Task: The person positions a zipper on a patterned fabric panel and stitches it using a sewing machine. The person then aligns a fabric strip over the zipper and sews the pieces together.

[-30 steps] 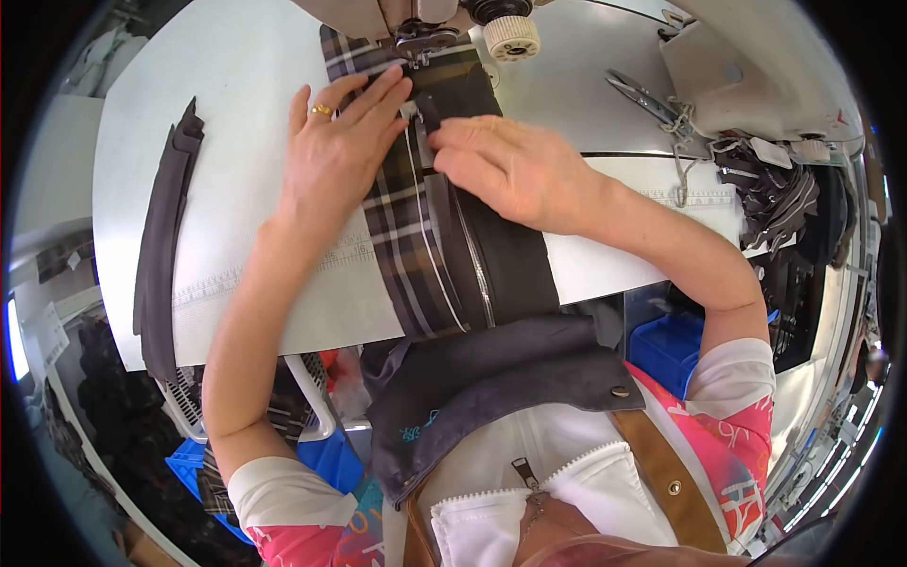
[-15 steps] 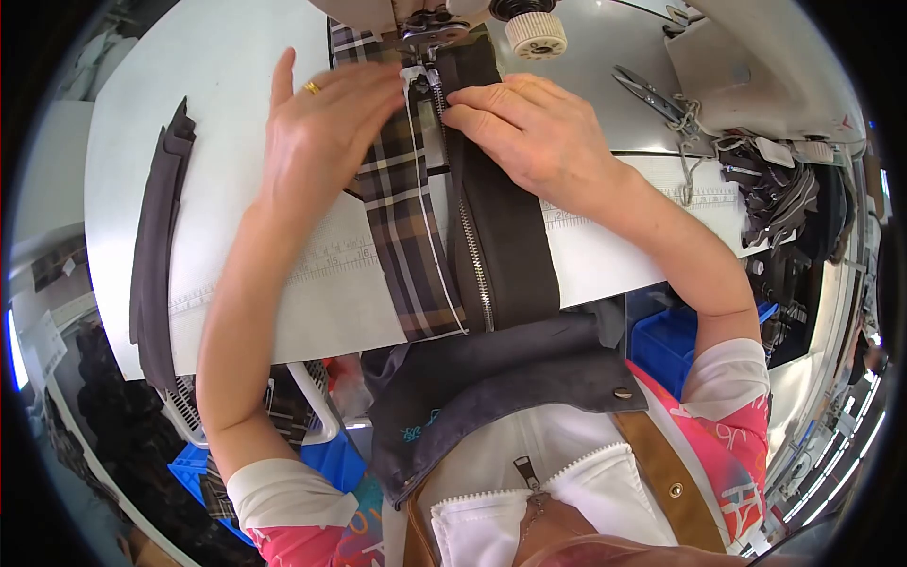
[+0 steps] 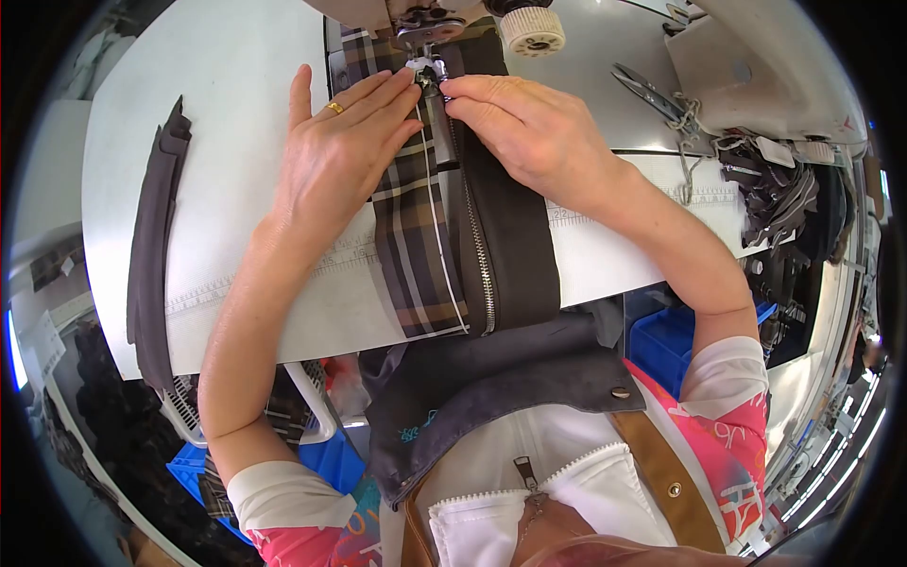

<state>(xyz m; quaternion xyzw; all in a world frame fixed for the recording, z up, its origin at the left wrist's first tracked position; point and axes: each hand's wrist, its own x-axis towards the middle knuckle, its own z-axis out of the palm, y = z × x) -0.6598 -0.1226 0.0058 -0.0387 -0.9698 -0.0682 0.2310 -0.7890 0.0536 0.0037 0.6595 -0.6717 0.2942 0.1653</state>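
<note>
Sewing workshop: sewing-machine head [image 3: 430,33] over plaid fabric [image 3: 408,250], ruler-marked surface [image 3: 222,161], scissors [image 3: 646,92], dark fabric strips [image 3: 154,255] alongside.

bright, with curved, dark-rimmed edges

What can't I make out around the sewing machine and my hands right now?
Sewing machine head: head view; top cut off by upper edge.
Plaid fabric: head view; part hidden under the left hand.
Right hand: head view; palm hidden by its own back.
Dark apron: head view; blue marking too small to read.
</note>
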